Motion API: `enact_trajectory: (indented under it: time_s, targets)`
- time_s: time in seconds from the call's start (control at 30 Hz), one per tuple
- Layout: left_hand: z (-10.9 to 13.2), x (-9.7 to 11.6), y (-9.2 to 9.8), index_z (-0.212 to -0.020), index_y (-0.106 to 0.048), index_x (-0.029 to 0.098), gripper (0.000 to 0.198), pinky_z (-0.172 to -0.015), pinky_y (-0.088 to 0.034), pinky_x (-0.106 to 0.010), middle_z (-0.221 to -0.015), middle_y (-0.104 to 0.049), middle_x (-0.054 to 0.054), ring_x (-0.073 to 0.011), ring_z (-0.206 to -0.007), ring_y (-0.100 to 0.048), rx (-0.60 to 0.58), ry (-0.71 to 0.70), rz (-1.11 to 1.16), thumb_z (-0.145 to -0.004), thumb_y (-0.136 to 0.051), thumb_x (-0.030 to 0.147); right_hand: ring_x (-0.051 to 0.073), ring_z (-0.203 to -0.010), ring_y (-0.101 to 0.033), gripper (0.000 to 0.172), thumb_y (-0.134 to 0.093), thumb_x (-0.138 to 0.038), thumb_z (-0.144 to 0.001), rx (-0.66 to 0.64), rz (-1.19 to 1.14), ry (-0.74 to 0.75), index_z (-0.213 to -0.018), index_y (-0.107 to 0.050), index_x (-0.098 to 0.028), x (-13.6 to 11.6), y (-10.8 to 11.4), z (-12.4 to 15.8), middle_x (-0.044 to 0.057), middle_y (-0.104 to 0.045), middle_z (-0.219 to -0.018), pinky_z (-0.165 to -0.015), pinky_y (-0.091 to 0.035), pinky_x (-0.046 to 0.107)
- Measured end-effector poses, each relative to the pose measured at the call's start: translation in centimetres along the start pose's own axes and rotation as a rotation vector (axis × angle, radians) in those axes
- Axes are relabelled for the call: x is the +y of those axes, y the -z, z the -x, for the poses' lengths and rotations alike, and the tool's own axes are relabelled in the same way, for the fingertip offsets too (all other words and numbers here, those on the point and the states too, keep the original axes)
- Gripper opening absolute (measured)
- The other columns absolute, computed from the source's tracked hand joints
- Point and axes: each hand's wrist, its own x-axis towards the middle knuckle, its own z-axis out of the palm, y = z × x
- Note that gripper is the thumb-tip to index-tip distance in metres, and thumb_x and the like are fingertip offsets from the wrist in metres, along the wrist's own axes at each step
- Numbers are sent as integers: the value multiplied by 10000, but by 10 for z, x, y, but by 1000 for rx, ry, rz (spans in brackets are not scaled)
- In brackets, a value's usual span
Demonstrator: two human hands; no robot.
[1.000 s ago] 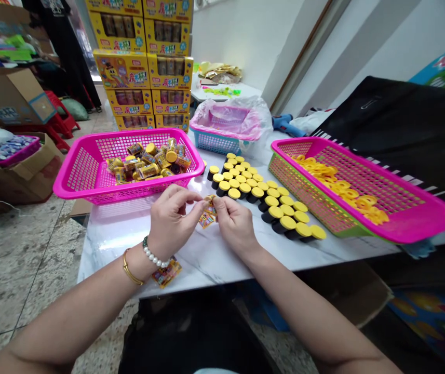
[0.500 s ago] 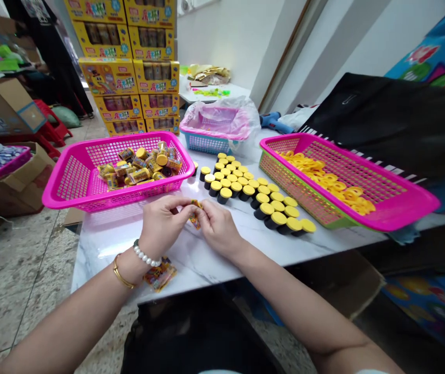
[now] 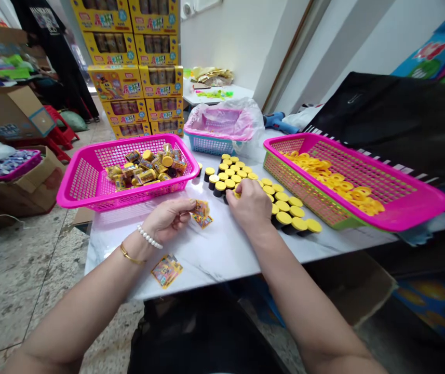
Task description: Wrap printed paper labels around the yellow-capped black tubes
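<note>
My left hand (image 3: 170,219), with a pearl bracelet and a gold bangle at the wrist, pinches a colourful printed wrapper (image 3: 202,212) above the marble-patterned table (image 3: 218,259). Over the rows of small black tubs with yellow lids (image 3: 283,205), my right hand (image 3: 251,204) has its fingers closed on one yellow-lidded tub (image 3: 237,194), mostly hidden by the hand. More flat printed wrappers (image 3: 166,270) lie near the table's front edge. To the left, a pink basket (image 3: 85,195) holds a heap of tubs in printed wrappers (image 3: 148,169).
On the right, a pink and green basket (image 3: 409,210) contains yellow rings (image 3: 335,183). A plastic-lined basket (image 3: 216,145) and a blue tool (image 3: 280,122) stand behind. Yellow display boxes (image 3: 121,85) are stacked at the back left. A person in black (image 3: 56,57) stands beyond.
My hands have parted. The right one moved forward and right to the yellow-lidded tubs, while the left stayed near its place with the wrapper. The whole view shifted slightly.
</note>
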Motion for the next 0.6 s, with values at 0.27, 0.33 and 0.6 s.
enact_trajectory:
  time_s: [0.27,0.33,0.6]
  targets:
    - [-3,9,2,-790,-692,95,110,-313,-175,-74,-698,-668,-32,23,-367,-354,81,-32,228,-874,-624,77,255,-878,-621,136,-657,-254,-790,40,-417,107,-903,-606,-199,3,0,10,95,-645,-931,-773,-509,376]
    - [-4,7,1,-813,-691,84,148,-310,-180,-69,-704,-670,-36,25,-362,-363,80,-37,254,-910,-581,64,240,-911,-650,263,-703,-300,-779,4,-789,35,-1011,-630,-199,0,3,10,85,-667,-981,-826,-548,390]
    - [-3,5,-1,-878,-673,50,136,-302,-200,-71,-655,-631,-27,15,-355,-380,55,-45,345,-930,-548,35,176,-831,-708,334,-852,-397,-689,-418,-1509,-118,-932,-730,-203,-25,13,15,24,-729,-910,-855,-601,370]
